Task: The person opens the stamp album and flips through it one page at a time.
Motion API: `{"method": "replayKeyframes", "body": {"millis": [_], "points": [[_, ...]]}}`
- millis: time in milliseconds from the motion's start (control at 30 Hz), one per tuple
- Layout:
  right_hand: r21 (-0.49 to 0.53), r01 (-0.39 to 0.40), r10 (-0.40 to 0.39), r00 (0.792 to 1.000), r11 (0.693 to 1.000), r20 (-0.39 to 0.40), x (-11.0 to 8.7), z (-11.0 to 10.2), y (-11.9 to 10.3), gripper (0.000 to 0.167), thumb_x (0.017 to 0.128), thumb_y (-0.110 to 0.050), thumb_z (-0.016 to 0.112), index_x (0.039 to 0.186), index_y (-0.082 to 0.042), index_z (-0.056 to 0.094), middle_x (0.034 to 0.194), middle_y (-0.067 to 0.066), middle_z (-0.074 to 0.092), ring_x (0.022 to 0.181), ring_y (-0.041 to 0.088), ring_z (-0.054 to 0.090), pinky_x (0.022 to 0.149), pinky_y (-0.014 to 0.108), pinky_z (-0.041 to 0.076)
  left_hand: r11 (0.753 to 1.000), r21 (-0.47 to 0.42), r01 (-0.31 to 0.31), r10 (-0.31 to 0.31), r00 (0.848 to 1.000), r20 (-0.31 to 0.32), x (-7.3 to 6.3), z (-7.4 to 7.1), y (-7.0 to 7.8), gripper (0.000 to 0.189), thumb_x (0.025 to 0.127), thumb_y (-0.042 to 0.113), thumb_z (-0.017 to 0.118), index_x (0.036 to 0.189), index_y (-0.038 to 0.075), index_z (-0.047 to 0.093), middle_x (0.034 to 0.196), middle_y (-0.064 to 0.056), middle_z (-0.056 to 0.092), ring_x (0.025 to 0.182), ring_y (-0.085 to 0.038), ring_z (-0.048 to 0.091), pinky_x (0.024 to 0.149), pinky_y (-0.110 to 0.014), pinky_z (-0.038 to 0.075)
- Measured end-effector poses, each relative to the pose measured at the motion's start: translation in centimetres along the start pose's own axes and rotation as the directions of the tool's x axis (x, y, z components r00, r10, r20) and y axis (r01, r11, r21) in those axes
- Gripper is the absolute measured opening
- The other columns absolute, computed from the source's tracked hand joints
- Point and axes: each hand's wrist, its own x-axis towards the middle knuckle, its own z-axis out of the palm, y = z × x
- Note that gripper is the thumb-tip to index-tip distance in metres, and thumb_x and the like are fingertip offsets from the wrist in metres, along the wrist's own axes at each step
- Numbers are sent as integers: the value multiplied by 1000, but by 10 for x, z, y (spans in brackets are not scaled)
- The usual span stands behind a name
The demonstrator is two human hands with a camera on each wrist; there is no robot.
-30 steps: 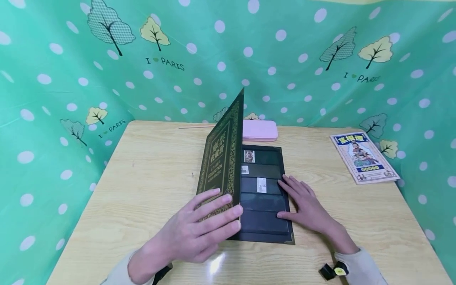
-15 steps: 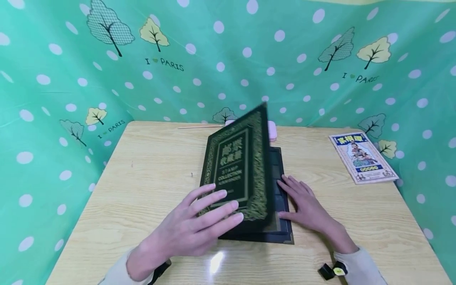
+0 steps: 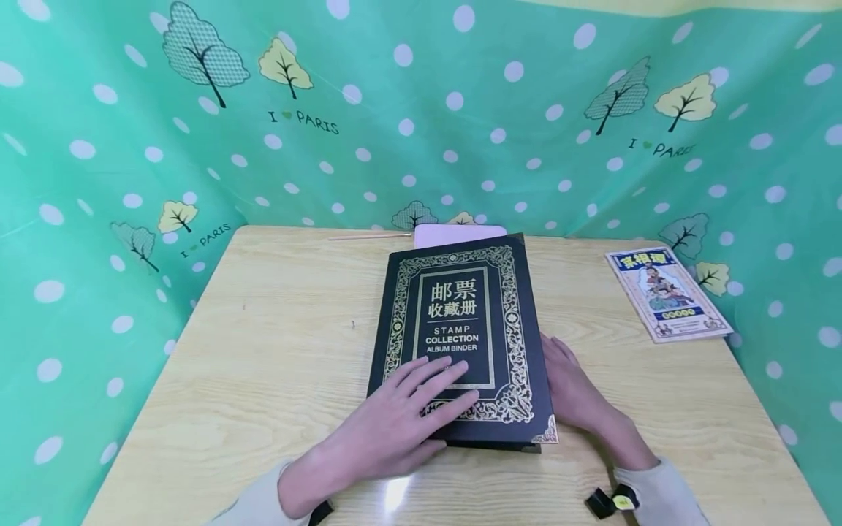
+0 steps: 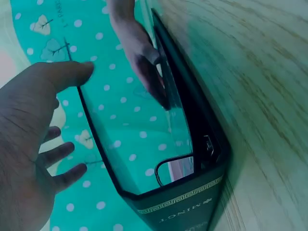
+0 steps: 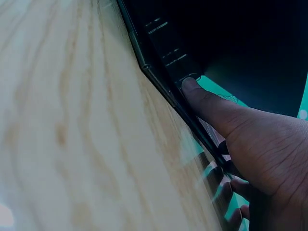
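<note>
A dark stamp album (image 3: pixel 454 292) with gold ornament lies near the table's middle in the head view. On the lower part of its front cover lies my left hand (image 3: pixel 395 431), fingers straight and spread. My right hand (image 3: pixel 575 387) is at the album's right edge, its fingertips partly hidden by the cover. Seen from the left wrist, the cover stands raised over the pages and a curved binder ring (image 4: pixel 168 166) shows near the spine. The right wrist view has my right thumb (image 5: pixel 207 103) touching the dark page under the raised cover, the other fingers beyond the edge.
A pink case (image 3: pixel 454 234) stands behind the album, partly covered by it. A thin stick (image 3: pixel 368 236) lies at the back. At the right lies a printed booklet (image 3: pixel 667 292). A green polka-dot cloth (image 3: pixel 368 95) encloses the wooden table (image 3: pixel 263 351).
The album's front cover has swung from upright down to the right over the stamp pages. My left hand has moved right with it, while my right hand has stayed at the right edge.
</note>
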Motion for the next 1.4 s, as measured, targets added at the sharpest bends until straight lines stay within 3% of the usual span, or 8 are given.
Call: {"method": "replayKeyframes", "body": {"millis": [167,367,633,833,933,1067,1167,1400], "points": [[-25,7,-7,1000,1000,0,2,0,-1,67,101,-16,72,162,4,51,167,27,49,154,55,41,122,75,28,999,-30,-44,40,992,-122,-1,-6,-4,64,102,36,71,161,16,57,167,-14,52,152,-31,52,119,-45,49],[-24,10,-10,1000,1000,-1,1,-1,-2,68,98,-18,76,158,6,54,163,29,52,152,57,44,121,76,29,996,4,-92,88,938,-336,6,-13,-14,40,108,23,63,146,10,70,145,-17,68,130,-31,69,107,-40,60],[-21,-2,3,1000,1000,18,2,-1,-1,70,99,-20,75,160,7,52,164,29,52,152,56,43,122,74,28,995,-66,-69,59,988,-143,9,8,5,68,96,50,83,154,18,66,153,-10,64,137,-25,64,108,-37,58],[-31,7,-7,1000,1000,9,1,0,0,68,99,-19,75,159,5,54,163,28,52,152,56,44,121,74,29,996,-11,-88,85,984,-155,14,14,7,56,96,36,79,149,19,69,149,-7,67,129,-21,68,99,-31,61],[-21,-8,8,1000,1000,17,2,-1,-1,69,99,-19,76,160,3,54,165,27,51,154,55,42,121,74,29,992,11,-123,122,962,-243,15,8,3,49,101,28,66,148,14,70,147,-10,69,125,-22,70,97,-29,61],[28,-76,74,994,997,80,3,-5,-2,86,92,-32,87,164,0,51,173,25,42,160,51,34,126,71,24,986,14,-165,158,910,-384,15,-8,-8,46,102,19,55,143,8,71,141,-15,71,122,-26,73,98,-32,62],[58,-133,124,983,989,135,4,-6,-3,99,90,-46,91,168,-4,46,177,22,35,164,48,28,129,68,18,982,7,-187,168,868,-466,16,-25,-15,43,101,15,55,139,4,71,136,-18,72,119,-28,74,95,-33,63],[50,-192,180,967,980,183,5,-5,-3,103,92,-59,87,172,-11,42,180,18,31,167,45,22,132,65,14,985,-43,-168,112,803,-585,15,-61,-30,40,101,19,60,133,-2,71,126,-26,69,111,-34,73,89,-37,65]]}}
